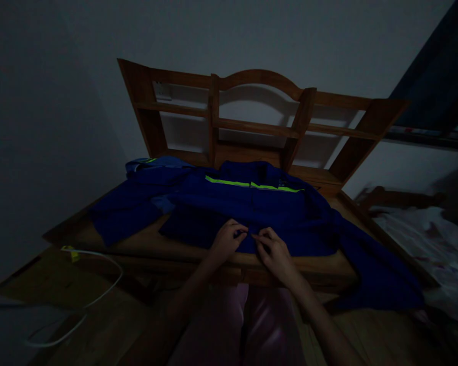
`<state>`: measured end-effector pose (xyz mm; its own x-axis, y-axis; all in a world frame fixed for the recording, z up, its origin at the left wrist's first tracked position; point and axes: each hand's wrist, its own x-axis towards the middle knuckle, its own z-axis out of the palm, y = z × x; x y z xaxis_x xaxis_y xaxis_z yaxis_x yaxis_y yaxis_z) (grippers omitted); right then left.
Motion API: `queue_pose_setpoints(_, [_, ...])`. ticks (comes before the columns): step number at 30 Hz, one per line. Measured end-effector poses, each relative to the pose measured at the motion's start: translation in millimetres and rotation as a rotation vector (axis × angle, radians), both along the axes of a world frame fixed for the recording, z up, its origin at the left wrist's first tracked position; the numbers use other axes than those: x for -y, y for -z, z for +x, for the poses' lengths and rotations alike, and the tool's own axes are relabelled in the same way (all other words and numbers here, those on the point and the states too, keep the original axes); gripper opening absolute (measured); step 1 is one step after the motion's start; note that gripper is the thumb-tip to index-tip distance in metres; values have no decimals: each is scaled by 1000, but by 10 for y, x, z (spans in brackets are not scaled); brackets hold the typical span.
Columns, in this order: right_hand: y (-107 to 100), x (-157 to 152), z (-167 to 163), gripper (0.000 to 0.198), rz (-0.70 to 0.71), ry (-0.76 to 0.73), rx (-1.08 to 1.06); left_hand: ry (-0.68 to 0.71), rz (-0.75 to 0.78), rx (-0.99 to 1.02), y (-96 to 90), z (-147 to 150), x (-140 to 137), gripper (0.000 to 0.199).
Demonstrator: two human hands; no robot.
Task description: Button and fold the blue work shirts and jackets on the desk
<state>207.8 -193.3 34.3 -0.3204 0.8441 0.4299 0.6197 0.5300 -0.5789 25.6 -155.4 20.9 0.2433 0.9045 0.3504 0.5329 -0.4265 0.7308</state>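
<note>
A dark blue jacket (282, 213) with bright yellow-green stripes lies spread across the wooden desk (137, 246), collar toward the back. One sleeve hangs over the desk's right side; the other reaches left. At the jacket's lower front edge, my left hand (229, 236) pinches the cloth near the middle opening, thumb against fingers. Close beside it, my right hand (273, 249) has its fingers bent and pinched at the same opening. The dim light hides whether a button or zip end is between the fingertips.
Behind the jacket rises a wooden shelf rack (259, 127) against the wall. A white cable (114, 264) loops down at the left, near a yellow tag (72, 253). Pale bedding (423, 239) lies at the right. My legs (248, 325) are under the desk's front edge.
</note>
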Motion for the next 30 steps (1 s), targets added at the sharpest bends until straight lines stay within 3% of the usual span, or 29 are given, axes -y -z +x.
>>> queue_pose_setpoints(3, [-2,-46,48,31,-77,6,-85,26,-12,3,-19,0,1,19])
queue_pose_setpoints(8, [-2,-164,250,39,-337,12,-474,35,-22,-19,-43,80,-2,20])
queue_pose_setpoints(11, [14,-205,322,46,-415,31,-629,11,-6,-26,-55,165,-5,16])
queue_pose_setpoints(16, [54,-263,257,47,-403,41,-507,-4,3,-32,-54,273,-66,13])
queue_pose_setpoints(22, [72,-380,64,40,-178,330,-182,30,-17,-25,-52,285,-127,7])
queue_pose_setpoints(26, [76,-418,72,36,-189,254,-164,40,-19,4,-43,277,-100,6])
queue_pose_setpoints(30, [78,-413,131,38,-294,134,-286,15,-25,42,-15,289,-69,4])
